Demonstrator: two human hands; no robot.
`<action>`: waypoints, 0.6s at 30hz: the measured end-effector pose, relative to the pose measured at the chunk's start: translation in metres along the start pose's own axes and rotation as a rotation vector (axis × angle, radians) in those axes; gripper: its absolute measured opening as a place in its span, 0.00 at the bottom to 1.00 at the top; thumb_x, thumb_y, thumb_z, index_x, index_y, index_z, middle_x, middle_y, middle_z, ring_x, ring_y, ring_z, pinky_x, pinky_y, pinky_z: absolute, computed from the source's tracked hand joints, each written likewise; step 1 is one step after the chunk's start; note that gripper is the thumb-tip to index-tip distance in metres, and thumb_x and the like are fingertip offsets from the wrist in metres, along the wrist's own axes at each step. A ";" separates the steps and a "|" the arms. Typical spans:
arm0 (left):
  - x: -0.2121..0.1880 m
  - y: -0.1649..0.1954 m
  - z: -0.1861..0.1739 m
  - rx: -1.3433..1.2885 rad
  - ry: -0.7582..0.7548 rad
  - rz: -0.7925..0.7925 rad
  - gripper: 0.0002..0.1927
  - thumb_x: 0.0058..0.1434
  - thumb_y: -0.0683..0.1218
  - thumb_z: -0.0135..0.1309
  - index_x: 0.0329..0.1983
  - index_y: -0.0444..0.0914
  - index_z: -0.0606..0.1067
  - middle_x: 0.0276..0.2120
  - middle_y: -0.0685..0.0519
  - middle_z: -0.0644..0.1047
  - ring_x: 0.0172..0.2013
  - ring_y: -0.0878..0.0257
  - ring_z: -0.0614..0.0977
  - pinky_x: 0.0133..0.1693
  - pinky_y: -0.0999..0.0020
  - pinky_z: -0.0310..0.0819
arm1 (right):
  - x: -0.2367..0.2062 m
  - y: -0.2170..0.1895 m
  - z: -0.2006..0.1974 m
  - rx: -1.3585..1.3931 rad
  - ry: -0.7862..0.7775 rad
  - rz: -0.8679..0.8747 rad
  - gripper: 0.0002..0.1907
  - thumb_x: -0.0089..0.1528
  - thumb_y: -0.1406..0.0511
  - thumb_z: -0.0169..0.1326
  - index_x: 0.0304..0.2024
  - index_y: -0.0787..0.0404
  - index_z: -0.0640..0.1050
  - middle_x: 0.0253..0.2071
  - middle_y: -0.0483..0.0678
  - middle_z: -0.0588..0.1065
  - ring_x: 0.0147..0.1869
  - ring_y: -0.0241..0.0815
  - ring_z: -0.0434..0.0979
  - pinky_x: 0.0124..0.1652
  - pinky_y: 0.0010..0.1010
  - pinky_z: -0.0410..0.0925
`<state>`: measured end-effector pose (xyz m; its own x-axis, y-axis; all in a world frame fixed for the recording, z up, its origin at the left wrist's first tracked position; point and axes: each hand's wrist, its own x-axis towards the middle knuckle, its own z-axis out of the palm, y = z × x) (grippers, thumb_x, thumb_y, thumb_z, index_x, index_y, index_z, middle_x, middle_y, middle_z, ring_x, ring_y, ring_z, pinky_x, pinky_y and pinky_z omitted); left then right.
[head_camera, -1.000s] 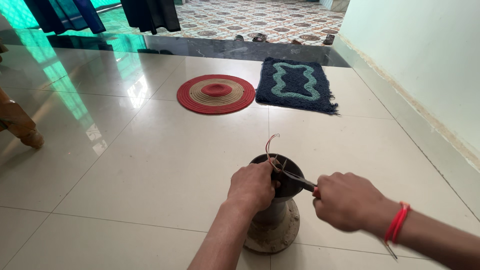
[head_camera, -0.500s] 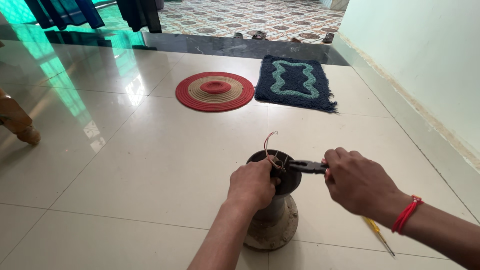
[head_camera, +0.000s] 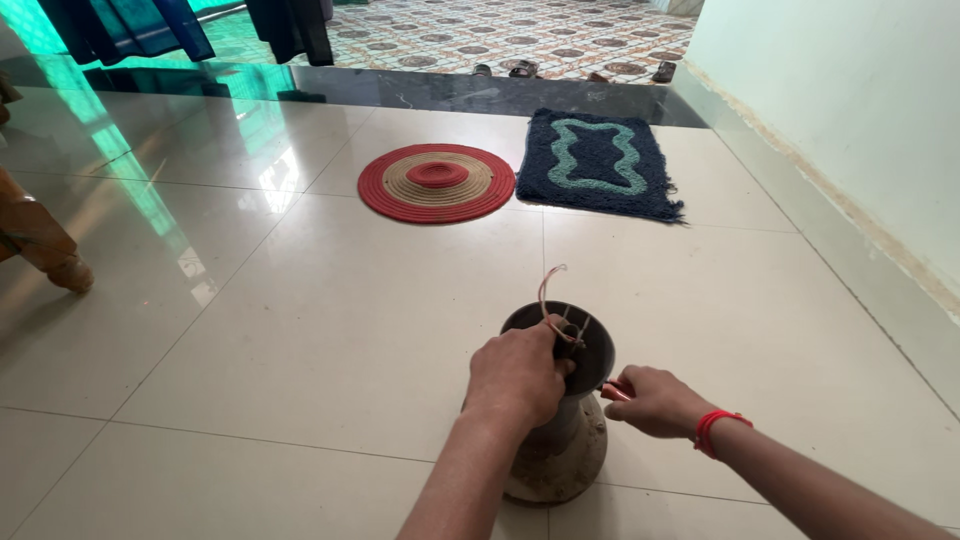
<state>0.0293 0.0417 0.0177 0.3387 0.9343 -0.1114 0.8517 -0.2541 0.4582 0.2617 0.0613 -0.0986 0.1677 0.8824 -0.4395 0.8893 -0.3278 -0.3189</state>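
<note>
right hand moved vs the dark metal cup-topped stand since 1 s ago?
Yes. The right hand has dropped from beside the rim of the dark metal cup-topped stand to lower down beside its neck, closer in.

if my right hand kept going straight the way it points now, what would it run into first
Most likely the dark cup-shaped top of the metal stand: the right hand points left toward it, holding a red-handled tool whose tip seems already at its wall. Depth is hard to judge.

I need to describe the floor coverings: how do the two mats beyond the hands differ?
The round mat is a circle of red and tan rings; the rectangular mat is dark blue with a wavy teal outline. The round mat looks flat and woven, the rectangular mat shaggy. Both lie flat on the tiled floor, side by side.
</note>
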 end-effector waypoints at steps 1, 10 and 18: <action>0.000 0.001 0.000 0.002 -0.005 -0.001 0.21 0.67 0.50 0.54 0.63 0.51 0.70 0.43 0.51 0.82 0.49 0.55 0.83 0.53 0.55 0.76 | 0.003 0.002 0.005 -0.011 -0.002 -0.013 0.18 0.60 0.58 0.59 0.48 0.61 0.77 0.43 0.49 0.80 0.48 0.41 0.80 0.52 0.35 0.72; 0.000 0.003 0.001 0.007 -0.007 0.010 0.21 0.67 0.51 0.54 0.64 0.53 0.69 0.43 0.51 0.81 0.48 0.54 0.82 0.52 0.54 0.76 | -0.002 0.022 0.034 0.116 -0.007 -0.085 0.25 0.57 0.60 0.64 0.55 0.58 0.75 0.54 0.48 0.79 0.60 0.42 0.79 0.60 0.33 0.70; 0.001 0.000 0.000 0.002 0.020 -0.002 0.21 0.66 0.50 0.54 0.63 0.54 0.70 0.46 0.52 0.81 0.51 0.54 0.81 0.55 0.54 0.74 | -0.044 -0.018 -0.015 0.425 0.409 -0.115 0.17 0.68 0.59 0.46 0.52 0.59 0.79 0.47 0.52 0.82 0.54 0.47 0.83 0.55 0.39 0.74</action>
<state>0.0298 0.0427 0.0177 0.3294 0.9395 -0.0946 0.8531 -0.2532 0.4561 0.2449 0.0329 -0.0610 0.3055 0.9509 -0.0499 0.6777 -0.2540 -0.6901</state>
